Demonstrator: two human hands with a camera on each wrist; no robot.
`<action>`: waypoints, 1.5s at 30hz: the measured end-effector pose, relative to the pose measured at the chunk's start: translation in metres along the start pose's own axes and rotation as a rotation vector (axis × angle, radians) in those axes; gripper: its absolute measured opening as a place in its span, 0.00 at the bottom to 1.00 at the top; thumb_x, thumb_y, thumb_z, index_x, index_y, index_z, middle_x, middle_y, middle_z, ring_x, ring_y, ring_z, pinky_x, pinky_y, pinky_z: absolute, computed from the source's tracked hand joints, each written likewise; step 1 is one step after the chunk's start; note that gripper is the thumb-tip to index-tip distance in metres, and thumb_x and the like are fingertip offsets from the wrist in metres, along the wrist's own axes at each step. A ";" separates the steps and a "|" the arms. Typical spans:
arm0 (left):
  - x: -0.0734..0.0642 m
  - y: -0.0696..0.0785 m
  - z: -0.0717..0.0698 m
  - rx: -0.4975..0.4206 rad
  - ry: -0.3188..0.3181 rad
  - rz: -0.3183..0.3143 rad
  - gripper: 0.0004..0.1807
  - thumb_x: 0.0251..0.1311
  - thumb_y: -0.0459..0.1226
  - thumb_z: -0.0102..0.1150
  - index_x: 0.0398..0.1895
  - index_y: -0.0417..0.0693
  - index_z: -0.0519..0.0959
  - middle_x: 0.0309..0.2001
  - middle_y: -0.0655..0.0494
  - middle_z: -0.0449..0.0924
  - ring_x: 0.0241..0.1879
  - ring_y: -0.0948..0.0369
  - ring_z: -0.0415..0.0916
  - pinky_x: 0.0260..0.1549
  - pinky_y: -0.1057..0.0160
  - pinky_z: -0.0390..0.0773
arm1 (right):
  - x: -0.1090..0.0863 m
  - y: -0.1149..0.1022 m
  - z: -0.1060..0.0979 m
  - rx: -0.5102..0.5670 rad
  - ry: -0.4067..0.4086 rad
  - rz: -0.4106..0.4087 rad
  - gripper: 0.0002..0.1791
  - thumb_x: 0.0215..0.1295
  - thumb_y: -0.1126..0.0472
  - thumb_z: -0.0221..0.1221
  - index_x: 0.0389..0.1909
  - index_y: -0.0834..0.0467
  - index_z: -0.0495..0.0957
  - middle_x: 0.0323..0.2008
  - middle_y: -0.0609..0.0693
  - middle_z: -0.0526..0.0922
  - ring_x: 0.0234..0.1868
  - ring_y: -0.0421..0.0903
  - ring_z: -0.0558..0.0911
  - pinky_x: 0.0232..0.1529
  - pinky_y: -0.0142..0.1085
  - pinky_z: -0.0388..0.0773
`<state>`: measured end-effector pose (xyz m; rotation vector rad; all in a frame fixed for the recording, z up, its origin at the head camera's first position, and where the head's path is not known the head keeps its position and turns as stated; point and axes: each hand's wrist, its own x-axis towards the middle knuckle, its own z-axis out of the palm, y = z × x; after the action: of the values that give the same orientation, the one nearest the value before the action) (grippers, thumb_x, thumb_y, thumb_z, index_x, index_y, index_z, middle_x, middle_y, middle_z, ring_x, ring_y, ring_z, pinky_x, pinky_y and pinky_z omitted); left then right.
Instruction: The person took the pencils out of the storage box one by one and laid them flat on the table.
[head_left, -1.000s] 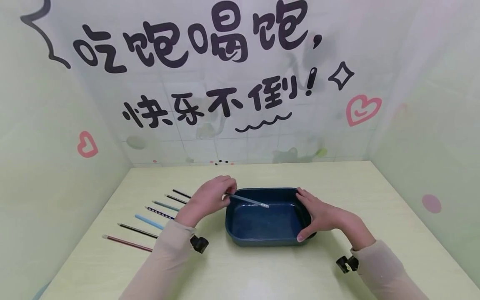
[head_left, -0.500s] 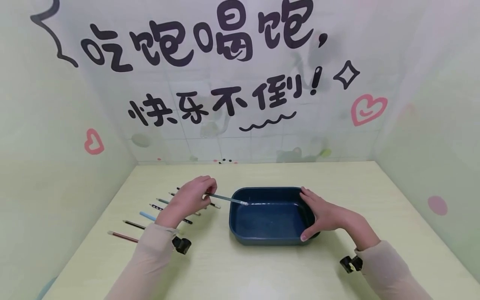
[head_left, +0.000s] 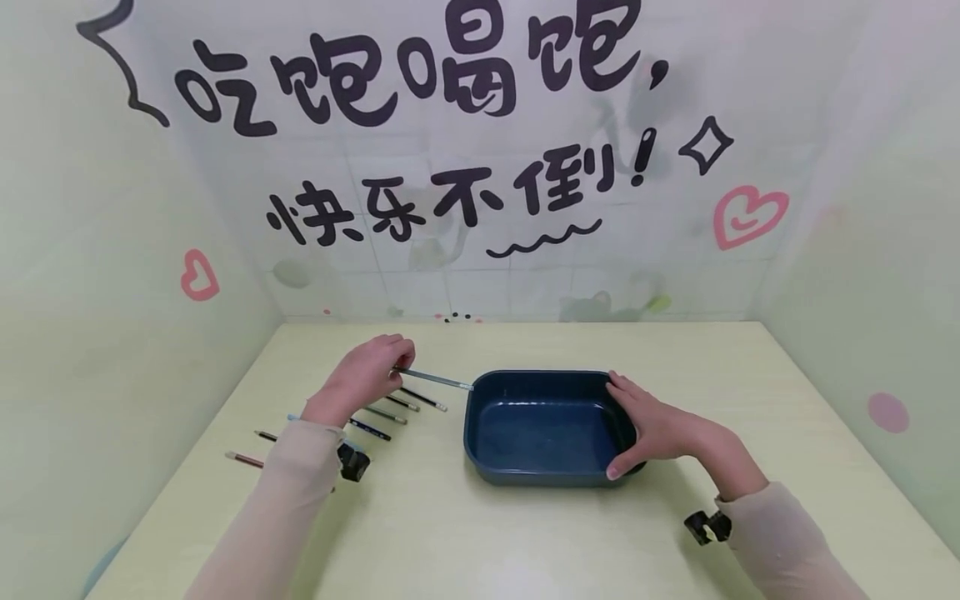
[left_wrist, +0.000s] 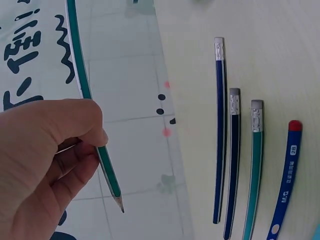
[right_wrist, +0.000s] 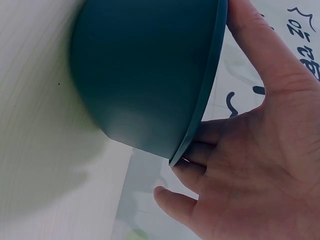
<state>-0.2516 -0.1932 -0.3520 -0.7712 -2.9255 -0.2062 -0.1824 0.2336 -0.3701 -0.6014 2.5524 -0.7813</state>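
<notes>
My left hand (head_left: pixel 371 369) pinches a green pencil (left_wrist: pixel 75 45) between thumb and fingers. In the left wrist view its sharpened tip points down; in the head view its other end reaches the left rim of a dark blue rectangular box (head_left: pixel 551 479). Below and beside that hand lie several pencils in a row, among them a green pencil (left_wrist: pixel 256 165), a dark blue one (left_wrist: pixel 220 135) and a blue one with a red end (left_wrist: pixel 288 170). My right hand (head_left: pixel 660 425) grips the box's right end, thumb at the near corner and fingers over the far rim.
A red-brown pencil (head_left: pixel 243 459) and a black pencil (head_left: pixel 266 436) lie farther left, partly under the left sleeve (head_left: pixel 281 492). A printed back wall (head_left: pixel 525 283) and side walls enclose the pale table (head_left: pixel 510 542). Each wrist carries a black camera mount (head_left: pixel 352 462).
My left hand has drawn back leftward with the green pencil, from over the box to above the pencil row. The right hand keeps its grip on the box. The head view has shifted slightly.
</notes>
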 end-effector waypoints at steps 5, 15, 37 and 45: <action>0.008 -0.011 0.000 0.022 -0.027 -0.030 0.14 0.50 0.21 0.56 0.28 0.50 0.70 0.30 0.58 0.70 0.33 0.59 0.66 0.33 0.61 0.67 | 0.000 0.001 0.000 0.009 0.004 -0.010 0.70 0.46 0.44 0.76 0.77 0.70 0.41 0.78 0.68 0.35 0.78 0.71 0.39 0.71 0.69 0.49; 0.024 -0.025 0.011 0.079 -0.119 -0.040 0.16 0.52 0.21 0.59 0.27 0.50 0.68 0.28 0.58 0.67 0.31 0.58 0.64 0.30 0.61 0.64 | 0.001 0.002 0.001 0.004 0.006 -0.009 0.70 0.45 0.43 0.76 0.77 0.70 0.41 0.78 0.68 0.35 0.77 0.71 0.39 0.70 0.69 0.50; 0.042 -0.038 0.038 0.115 -0.185 -0.045 0.16 0.53 0.20 0.61 0.25 0.49 0.69 0.27 0.56 0.70 0.29 0.59 0.64 0.30 0.63 0.66 | -0.001 0.001 0.000 0.009 0.000 -0.002 0.71 0.45 0.43 0.76 0.77 0.70 0.41 0.78 0.68 0.35 0.77 0.71 0.39 0.70 0.69 0.50; 0.046 -0.038 0.044 0.158 -0.229 -0.037 0.16 0.56 0.22 0.62 0.26 0.50 0.71 0.28 0.57 0.71 0.29 0.59 0.65 0.31 0.63 0.68 | -0.001 0.001 -0.001 0.024 -0.002 -0.022 0.71 0.45 0.43 0.76 0.76 0.71 0.41 0.78 0.68 0.35 0.77 0.71 0.39 0.70 0.69 0.50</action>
<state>-0.3135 -0.1974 -0.3926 -0.7628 -3.1218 0.1185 -0.1820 0.2350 -0.3698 -0.6233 2.5352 -0.8174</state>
